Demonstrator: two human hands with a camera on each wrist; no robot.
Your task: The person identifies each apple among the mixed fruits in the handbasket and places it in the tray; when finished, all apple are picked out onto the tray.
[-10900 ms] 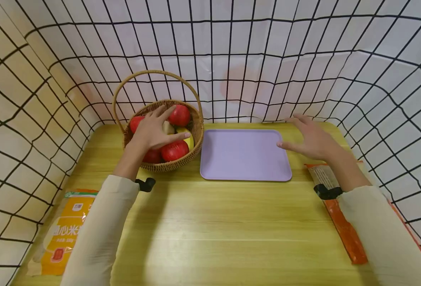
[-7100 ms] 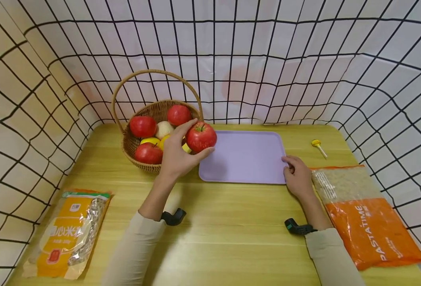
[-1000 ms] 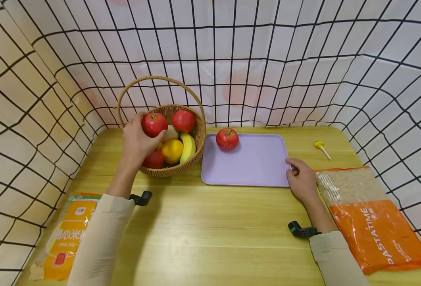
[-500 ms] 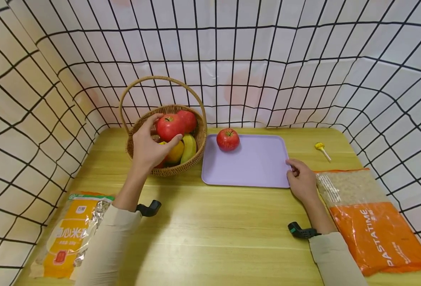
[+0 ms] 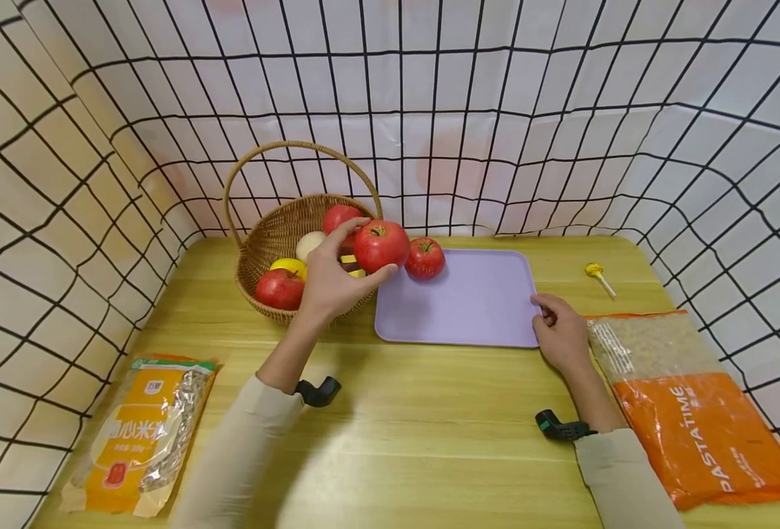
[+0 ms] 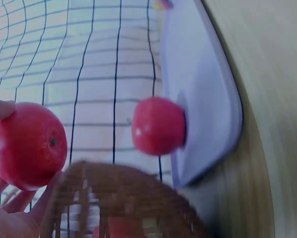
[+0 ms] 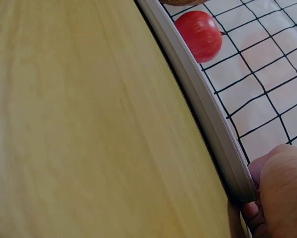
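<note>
My left hand [image 5: 333, 283] grips a red apple [image 5: 381, 246] in the air, over the basket's right rim and the tray's left end. In the left wrist view that held apple [image 6: 28, 146] sits between thumb and fingers. Another apple [image 5: 425, 259] rests on the lilac tray [image 5: 469, 308], near its back left corner. My right hand [image 5: 562, 332] pinches the tray's right edge; the right wrist view shows the thumb above the rim and fingers below. The wicker basket [image 5: 277, 235] holds more fruit: apples [image 5: 280, 289], a yellow fruit [image 5: 289, 267] and a pale round one [image 5: 310, 245].
A yellow lollipop [image 5: 595, 271] lies right of the tray. An orange pasta bag [image 5: 700, 433] lies beside my right forearm, and a yellow food bag [image 5: 141, 433] at the left. A grid-patterned sheet [image 5: 456, 147] rises behind the table [image 5: 416, 426]; the basket handle [image 5: 297, 145] arches high.
Over the last second my left hand has lifted an apple from the basket's left side and carried it right. Several seconds ago the tray was bare. My right hand has stayed on its edge.
</note>
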